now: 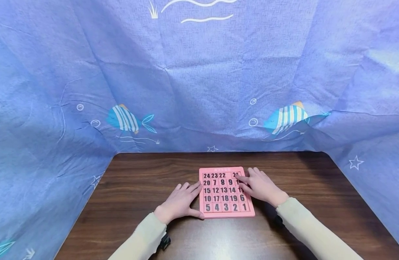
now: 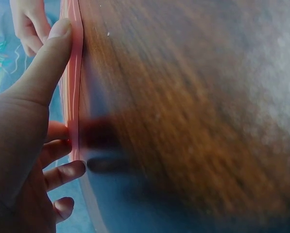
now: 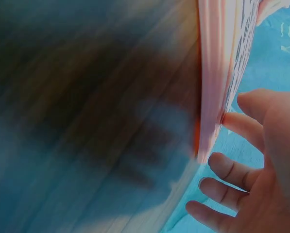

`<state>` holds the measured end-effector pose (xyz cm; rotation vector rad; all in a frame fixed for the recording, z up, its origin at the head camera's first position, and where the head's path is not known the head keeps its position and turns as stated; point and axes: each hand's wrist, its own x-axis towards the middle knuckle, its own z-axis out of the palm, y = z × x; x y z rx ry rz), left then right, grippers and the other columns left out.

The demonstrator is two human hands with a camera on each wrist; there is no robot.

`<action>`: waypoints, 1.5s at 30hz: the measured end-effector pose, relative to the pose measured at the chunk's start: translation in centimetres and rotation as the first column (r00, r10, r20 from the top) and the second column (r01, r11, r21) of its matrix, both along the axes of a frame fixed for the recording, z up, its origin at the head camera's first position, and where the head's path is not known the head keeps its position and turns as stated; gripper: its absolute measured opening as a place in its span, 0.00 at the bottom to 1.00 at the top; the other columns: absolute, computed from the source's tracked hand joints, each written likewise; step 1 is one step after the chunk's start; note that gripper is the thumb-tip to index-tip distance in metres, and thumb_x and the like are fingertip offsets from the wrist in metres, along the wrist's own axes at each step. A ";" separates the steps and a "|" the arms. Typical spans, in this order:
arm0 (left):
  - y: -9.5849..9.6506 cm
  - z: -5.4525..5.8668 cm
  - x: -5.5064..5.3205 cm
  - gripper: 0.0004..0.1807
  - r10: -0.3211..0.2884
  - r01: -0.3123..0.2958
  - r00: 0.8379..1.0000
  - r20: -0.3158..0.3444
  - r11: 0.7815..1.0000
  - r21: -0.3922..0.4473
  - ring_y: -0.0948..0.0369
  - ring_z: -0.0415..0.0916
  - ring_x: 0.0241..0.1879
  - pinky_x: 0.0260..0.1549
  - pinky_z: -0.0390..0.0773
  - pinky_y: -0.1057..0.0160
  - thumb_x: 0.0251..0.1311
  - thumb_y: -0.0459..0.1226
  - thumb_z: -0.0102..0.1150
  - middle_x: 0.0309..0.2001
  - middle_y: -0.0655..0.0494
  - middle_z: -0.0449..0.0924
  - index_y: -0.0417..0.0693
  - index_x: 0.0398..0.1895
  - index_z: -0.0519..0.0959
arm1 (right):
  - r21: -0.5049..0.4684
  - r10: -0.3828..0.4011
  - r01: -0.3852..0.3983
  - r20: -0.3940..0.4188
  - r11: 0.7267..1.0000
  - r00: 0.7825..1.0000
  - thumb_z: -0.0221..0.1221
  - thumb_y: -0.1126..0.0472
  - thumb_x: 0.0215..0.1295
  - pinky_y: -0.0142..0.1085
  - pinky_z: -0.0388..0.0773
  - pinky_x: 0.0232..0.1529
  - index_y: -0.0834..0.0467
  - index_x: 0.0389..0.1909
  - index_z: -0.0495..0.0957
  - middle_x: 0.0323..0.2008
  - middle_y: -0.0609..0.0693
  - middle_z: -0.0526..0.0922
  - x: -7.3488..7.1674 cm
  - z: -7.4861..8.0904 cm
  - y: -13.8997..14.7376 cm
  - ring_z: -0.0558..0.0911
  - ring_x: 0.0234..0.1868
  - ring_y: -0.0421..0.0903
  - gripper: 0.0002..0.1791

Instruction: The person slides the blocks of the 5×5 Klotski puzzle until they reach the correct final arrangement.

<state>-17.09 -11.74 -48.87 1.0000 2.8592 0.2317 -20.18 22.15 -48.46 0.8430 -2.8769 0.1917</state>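
Note:
A pink number slide puzzle (image 1: 226,216) lies flat on the table, black numerals on its square tiles. Its top row has a gap between tile 22 (image 1: 222,175) and tile 21 (image 1: 234,174). Along the puzzle's left side rests my left hand (image 1: 179,203), fingers fairly straight at the edge and thumb at the near left corner. The left wrist view shows that thumb against the pink side. My right hand (image 1: 264,186) reaches over the right edge, index fingertip at tile 21 and thumb over the right column, partly covering numerals. Its other fingers extend loosely beyond the edge.
The brown wooden table (image 1: 147,168) has rounded far corners. A blue cloth (image 1: 199,83) printed with striped fish hangs behind and at both sides. Dark wrist devices sit under both pale sleeves (image 1: 311,225).

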 end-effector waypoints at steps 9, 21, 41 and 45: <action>-0.2 -0.2 0.0 0.61 0.003 -0.003 1.000 -0.005 1.000 0.002 0.53 0.67 0.66 0.65 0.67 0.45 0.49 0.73 0.66 0.79 0.52 0.63 0.46 0.80 0.64 | -0.011 0.000 0.000 -0.011 1.000 1.000 0.64 0.53 0.71 0.41 0.63 0.36 0.53 0.60 0.86 0.32 0.48 0.67 0.2 0.2 -0.1 0.65 0.35 0.48 0.19; 0.0 -0.2 0.2 0.60 -0.001 0.001 1.000 -0.012 1.000 -0.002 0.51 0.67 0.69 0.68 0.65 0.41 0.50 0.73 0.66 0.79 0.52 0.63 0.48 0.80 0.65 | 0.018 0.128 -0.127 -0.053 0.992 0.990 0.62 0.50 0.73 0.41 0.63 0.37 0.50 0.64 0.84 0.32 0.48 0.65 -0.8 0.1 -3.8 0.64 0.35 0.48 0.21; -0.4 -0.1 0.0 0.60 -0.006 0.006 1.000 -0.021 1.000 -0.019 0.53 0.68 0.66 0.66 0.67 0.44 0.51 0.74 0.64 0.80 0.52 0.62 0.48 0.80 0.64 | 0.011 0.119 -0.119 0.000 0.993 0.993 0.63 0.53 0.71 0.42 0.63 0.37 0.52 0.63 0.84 0.32 0.48 0.65 -1.0 1.0 -3.4 0.63 0.35 0.48 0.21; -0.2 0.0 -0.1 0.60 -0.011 0.011 1.000 -0.004 1.000 -0.019 0.52 0.67 0.68 0.68 0.65 0.43 0.51 0.74 0.64 0.80 0.52 0.61 0.48 0.81 0.63 | 0.020 0.152 -0.152 0.010 0.988 0.988 0.63 0.52 0.72 0.44 0.65 0.39 0.52 0.64 0.84 0.32 0.49 0.66 -1.4 1.2 -5.2 0.64 0.35 0.49 0.22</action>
